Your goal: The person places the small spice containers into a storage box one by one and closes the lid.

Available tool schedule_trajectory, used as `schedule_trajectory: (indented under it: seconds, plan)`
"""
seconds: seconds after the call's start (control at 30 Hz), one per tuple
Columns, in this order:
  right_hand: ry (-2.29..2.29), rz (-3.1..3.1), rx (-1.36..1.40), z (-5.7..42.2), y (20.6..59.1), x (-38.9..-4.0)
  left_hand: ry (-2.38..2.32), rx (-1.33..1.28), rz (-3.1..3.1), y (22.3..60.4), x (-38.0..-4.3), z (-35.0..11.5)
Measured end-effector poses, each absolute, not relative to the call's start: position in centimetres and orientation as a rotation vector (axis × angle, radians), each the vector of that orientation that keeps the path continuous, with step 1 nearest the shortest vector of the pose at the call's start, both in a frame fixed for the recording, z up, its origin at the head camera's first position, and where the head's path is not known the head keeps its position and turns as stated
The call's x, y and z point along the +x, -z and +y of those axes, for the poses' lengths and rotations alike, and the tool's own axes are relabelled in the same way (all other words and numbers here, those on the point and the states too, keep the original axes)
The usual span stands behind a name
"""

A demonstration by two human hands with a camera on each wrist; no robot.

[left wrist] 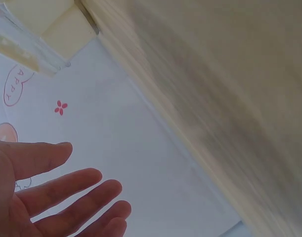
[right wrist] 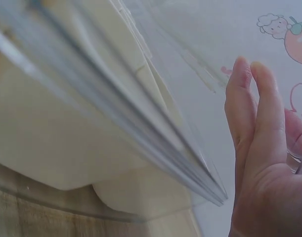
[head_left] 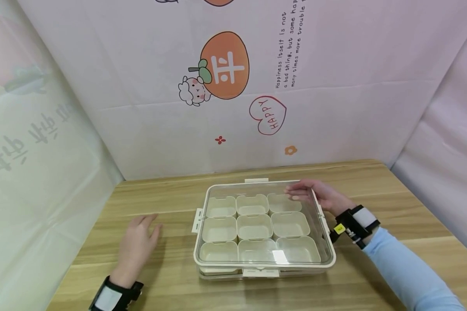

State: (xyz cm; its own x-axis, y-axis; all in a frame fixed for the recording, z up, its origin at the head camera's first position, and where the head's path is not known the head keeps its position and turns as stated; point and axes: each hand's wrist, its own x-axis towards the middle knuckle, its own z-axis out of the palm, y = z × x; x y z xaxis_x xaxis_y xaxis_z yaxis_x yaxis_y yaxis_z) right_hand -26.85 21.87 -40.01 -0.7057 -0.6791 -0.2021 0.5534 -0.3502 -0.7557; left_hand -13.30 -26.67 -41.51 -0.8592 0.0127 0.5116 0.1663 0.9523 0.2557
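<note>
On the table stands a clear storage box [head_left: 225,277] with several cream compartments [head_left: 254,226]. Its transparent lid [head_left: 264,261], framed in white with latches on the sides, lies over it a little out of line with the base. At the back right corner my right hand [head_left: 324,196] holds the lid's edge; some fingers show through the clear plastic. In the right wrist view the fingers [right wrist: 262,118] are nearly straight beside the clear rim, and the thumb's hold is partly hidden. Left of the box, my left hand [head_left: 137,242] hovers above the wood, fingers relaxed, holding nothing.
The wood-grain table [head_left: 171,285] reaches back to a white printed cloth [head_left: 159,142] hung as a wall. More cloth [head_left: 39,172] hangs along the left side, and pale cloth [head_left: 447,142] bounds the right. Both wrists wear black straps [head_left: 357,225].
</note>
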Motion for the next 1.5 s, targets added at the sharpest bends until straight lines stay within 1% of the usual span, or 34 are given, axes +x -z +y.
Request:
schedule_trajectory:
  seconds: [0.5,0.93,1.3,1.5]
  plan:
    - [2.029,1.136,-0.188,20.8,40.0,-27.1,0.359,-0.114,-2.513,41.1,-13.4,-27.9]
    - [1.986,1.185,-0.157,20.9,40.4,-27.5,0.349,-0.135,-2.501,41.2,-13.6,-28.0]
    - [1.96,1.243,-0.125,20.8,40.5,-27.1,0.343,-0.123,-2.509,41.2,-13.6,-28.0]
    - [1.893,1.381,-0.186,20.8,40.2,-26.8,0.339,-0.121,-2.512,41.2,-13.5,-28.0]
